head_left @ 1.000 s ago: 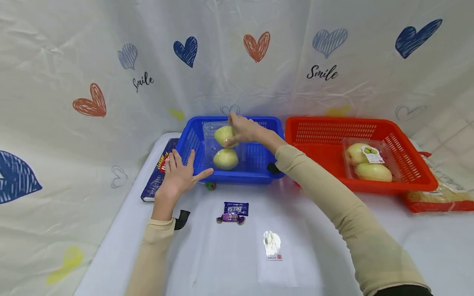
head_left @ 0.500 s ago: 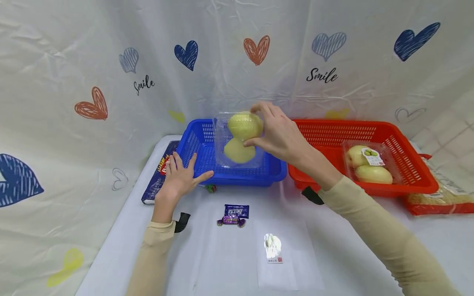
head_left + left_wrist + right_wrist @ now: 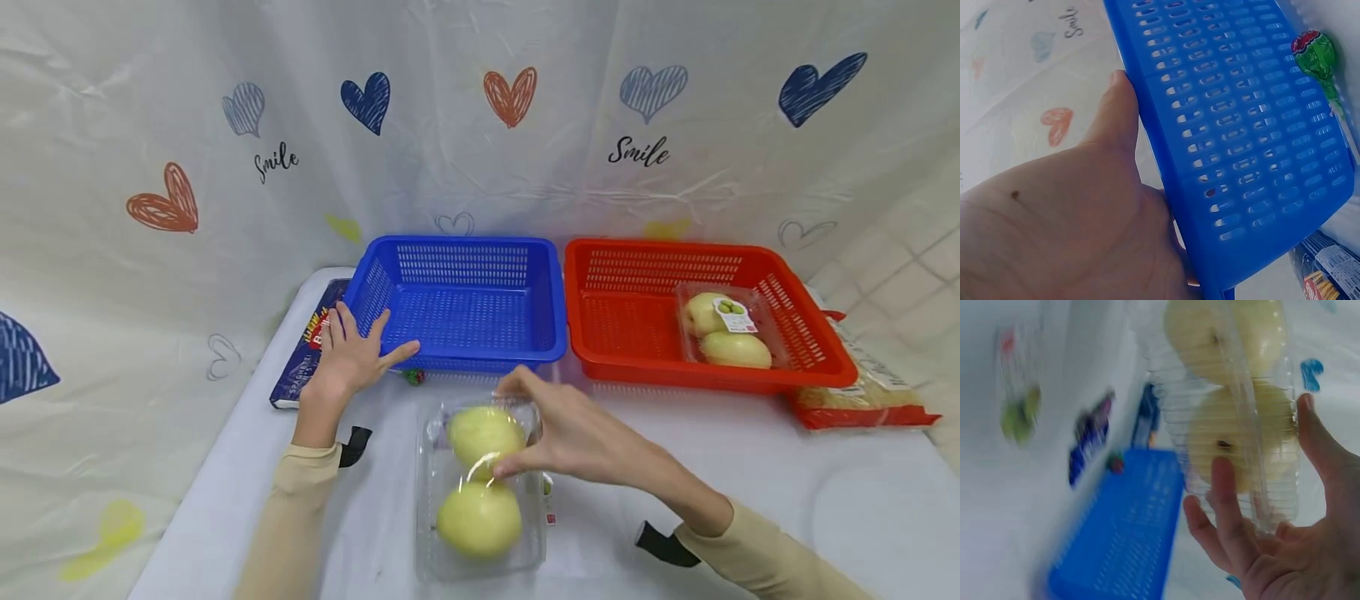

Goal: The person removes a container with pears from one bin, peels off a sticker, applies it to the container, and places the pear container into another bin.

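My right hand (image 3: 577, 433) grips the upper right side of a clear plastic box (image 3: 427, 537) over the front of the table. Inside sit two pale yellow, pear-like fruits (image 3: 480, 521). The right wrist view shows my thumb on one side of the box and my fingers curled on the other. My left hand (image 3: 348, 358) rests at the front left corner of the blue basket (image 3: 472, 364), fingers spread and thumb along its rim. No item shows inside this basket. In the left wrist view, a green-wrapped lollipop (image 3: 1315, 56) lies beside the basket wall.
A red basket (image 3: 611, 329) with another box of fruits (image 3: 737, 350) stands to the right, a red-edged bag (image 3: 862, 417) partly under it. The spaghetti box (image 3: 300, 367) lies at left. Wrapped candies (image 3: 1090, 447) and a label (image 3: 1019, 419) look blurred in the right wrist view.
My right hand has lifted the fruit box out of the blue basket and brought it toward me, over the candies. My left hand stays at the basket's corner.
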Available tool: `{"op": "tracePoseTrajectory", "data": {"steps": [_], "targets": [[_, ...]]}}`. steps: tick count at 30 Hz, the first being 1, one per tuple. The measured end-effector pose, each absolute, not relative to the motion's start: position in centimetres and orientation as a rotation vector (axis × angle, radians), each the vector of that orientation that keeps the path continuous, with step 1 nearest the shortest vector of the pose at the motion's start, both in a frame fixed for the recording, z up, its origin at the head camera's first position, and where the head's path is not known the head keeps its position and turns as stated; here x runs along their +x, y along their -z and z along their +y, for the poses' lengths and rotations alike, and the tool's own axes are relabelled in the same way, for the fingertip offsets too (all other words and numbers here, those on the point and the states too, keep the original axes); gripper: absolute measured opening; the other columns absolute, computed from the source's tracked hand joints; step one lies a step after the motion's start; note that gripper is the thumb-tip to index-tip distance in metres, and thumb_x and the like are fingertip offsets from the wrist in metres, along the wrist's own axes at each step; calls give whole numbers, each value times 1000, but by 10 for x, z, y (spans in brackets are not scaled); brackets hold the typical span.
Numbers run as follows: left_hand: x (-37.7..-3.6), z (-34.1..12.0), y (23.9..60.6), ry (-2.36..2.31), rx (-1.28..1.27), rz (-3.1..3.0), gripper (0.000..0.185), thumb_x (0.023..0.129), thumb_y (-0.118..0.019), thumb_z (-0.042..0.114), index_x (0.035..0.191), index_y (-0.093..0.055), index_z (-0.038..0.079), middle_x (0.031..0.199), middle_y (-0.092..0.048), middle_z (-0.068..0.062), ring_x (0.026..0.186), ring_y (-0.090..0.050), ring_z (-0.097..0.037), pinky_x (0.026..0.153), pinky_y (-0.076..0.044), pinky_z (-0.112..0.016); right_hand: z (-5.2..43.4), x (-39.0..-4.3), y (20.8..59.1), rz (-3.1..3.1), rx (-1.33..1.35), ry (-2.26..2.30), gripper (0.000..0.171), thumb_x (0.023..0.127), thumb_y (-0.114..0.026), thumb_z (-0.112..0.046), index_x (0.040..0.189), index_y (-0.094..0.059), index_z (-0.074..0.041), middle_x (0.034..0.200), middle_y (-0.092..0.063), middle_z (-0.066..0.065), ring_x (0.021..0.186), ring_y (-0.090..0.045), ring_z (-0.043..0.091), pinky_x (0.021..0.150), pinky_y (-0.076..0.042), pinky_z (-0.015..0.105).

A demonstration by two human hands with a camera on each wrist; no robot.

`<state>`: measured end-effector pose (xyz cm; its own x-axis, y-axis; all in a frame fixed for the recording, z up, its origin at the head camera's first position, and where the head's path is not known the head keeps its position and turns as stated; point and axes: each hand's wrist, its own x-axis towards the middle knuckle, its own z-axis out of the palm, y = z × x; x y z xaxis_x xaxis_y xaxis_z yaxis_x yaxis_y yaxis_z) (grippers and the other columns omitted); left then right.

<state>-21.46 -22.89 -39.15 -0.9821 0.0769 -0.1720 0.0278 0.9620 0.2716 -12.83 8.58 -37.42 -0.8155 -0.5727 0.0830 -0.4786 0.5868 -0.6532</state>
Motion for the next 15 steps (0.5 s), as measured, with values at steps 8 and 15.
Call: {"op": "tracePoseTrajectory", "data": {"steps": [8,15], "targets": [[-212,-227,392,-410,63,2932,89,100,-43,68,167,-10,20,163,20,-40,154,19,-57,127,6,-68,74,-117,419,2564,-880,848,78,72,-81,-71,126,-54,-22,110,-73,-5,92,-66,7,76,-56,28],[-213,-229,390,-480,64,2908,89,99,-44,70,167,-9,23,163,23,-38,153,23,-54,126,9,-68,76,-130,435,2517,-881,821,76,79,-74,-71,132,-52,-21,109,-71,-4,91,-62,8,77,-53,29]]}}
